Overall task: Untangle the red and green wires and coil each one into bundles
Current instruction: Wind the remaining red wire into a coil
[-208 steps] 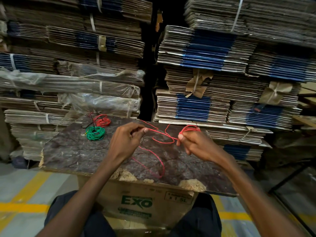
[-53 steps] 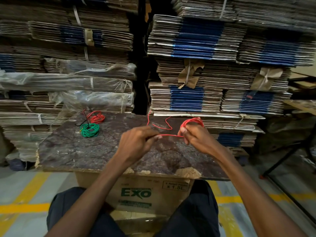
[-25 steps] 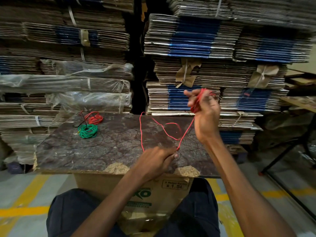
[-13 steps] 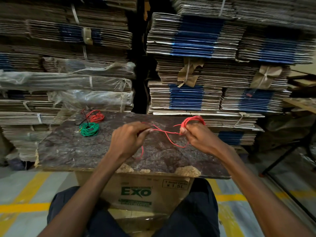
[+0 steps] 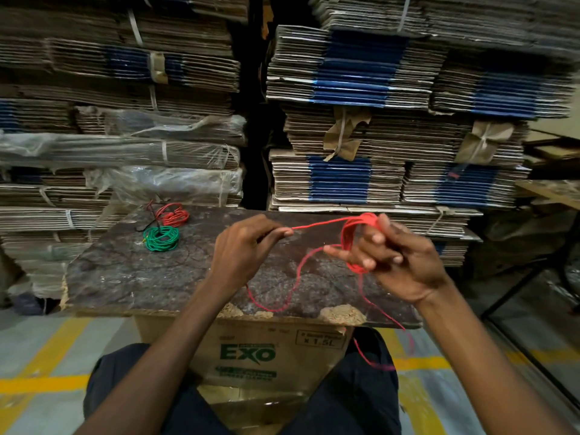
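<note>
Left hand (image 5: 243,246) pinches the red wire (image 5: 317,225); right hand (image 5: 398,262) has its grip clamped on that wire's coil

hands: 2, left hand (image 5: 243,251) and right hand (image 5: 397,262) | coiled green wire bundles: 1 (image 5: 161,238) | coiled red wire bundles lying on the board: 1 (image 5: 173,214) | loose red wires being wound: 1 (image 5: 351,238) | dark mottled boards: 1 (image 5: 125,274) | brown printed cardboard boxes under it: 1 (image 5: 251,353)

Light: dim, warm, shadows deep between stacks.
Blur: my right hand (image 5: 395,259) smears slightly.
Edges: wide-angle bending, corners soft.
</note>
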`<action>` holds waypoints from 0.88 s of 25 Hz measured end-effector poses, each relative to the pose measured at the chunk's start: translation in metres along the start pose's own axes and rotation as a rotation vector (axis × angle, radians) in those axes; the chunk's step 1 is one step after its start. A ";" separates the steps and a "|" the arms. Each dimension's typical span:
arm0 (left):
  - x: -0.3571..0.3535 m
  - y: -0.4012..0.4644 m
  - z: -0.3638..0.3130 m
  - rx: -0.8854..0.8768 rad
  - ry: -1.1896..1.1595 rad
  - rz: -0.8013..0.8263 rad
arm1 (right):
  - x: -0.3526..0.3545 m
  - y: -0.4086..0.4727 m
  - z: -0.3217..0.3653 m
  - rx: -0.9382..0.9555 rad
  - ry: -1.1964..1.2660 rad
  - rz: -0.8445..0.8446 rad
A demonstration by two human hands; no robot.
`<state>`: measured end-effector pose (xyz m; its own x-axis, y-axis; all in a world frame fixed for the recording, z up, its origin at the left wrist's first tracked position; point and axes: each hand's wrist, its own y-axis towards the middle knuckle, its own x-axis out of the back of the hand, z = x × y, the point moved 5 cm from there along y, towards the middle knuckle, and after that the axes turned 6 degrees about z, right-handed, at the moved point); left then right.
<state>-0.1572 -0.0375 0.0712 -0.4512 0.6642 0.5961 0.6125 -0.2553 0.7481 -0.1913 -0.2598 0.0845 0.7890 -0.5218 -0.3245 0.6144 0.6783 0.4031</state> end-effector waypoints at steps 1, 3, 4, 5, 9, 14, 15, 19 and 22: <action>-0.003 -0.001 -0.002 -0.005 0.027 0.006 | -0.002 0.002 0.004 0.055 0.132 0.015; -0.008 -0.003 -0.001 0.011 0.069 0.016 | -0.007 0.008 0.016 0.163 0.312 0.035; -0.011 -0.005 -0.001 0.019 0.085 0.018 | -0.007 0.012 0.022 0.222 0.351 0.007; -0.014 -0.007 -0.001 0.019 0.101 0.029 | -0.007 0.016 0.026 0.277 0.373 -0.042; -0.032 -0.016 -0.016 -0.015 0.112 0.113 | -0.003 0.039 0.035 0.486 0.432 -0.236; -0.051 -0.030 -0.030 0.020 0.104 0.201 | 0.012 0.070 0.036 0.582 0.020 -0.453; -0.053 -0.033 -0.031 0.045 0.113 0.224 | 0.016 0.073 0.035 0.571 -0.196 -0.505; -0.051 -0.037 -0.024 0.138 0.151 0.281 | 0.027 0.085 0.026 0.405 -1.281 -0.515; -0.034 -0.031 -0.009 0.198 0.193 0.264 | 0.044 0.086 0.012 0.126 -1.950 -0.398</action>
<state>-0.1669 -0.0584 0.0308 -0.3638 0.4444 0.8186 0.8290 -0.2463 0.5021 -0.1040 -0.2306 0.1150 -0.4764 -0.4236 0.7704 0.6542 0.4146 0.6325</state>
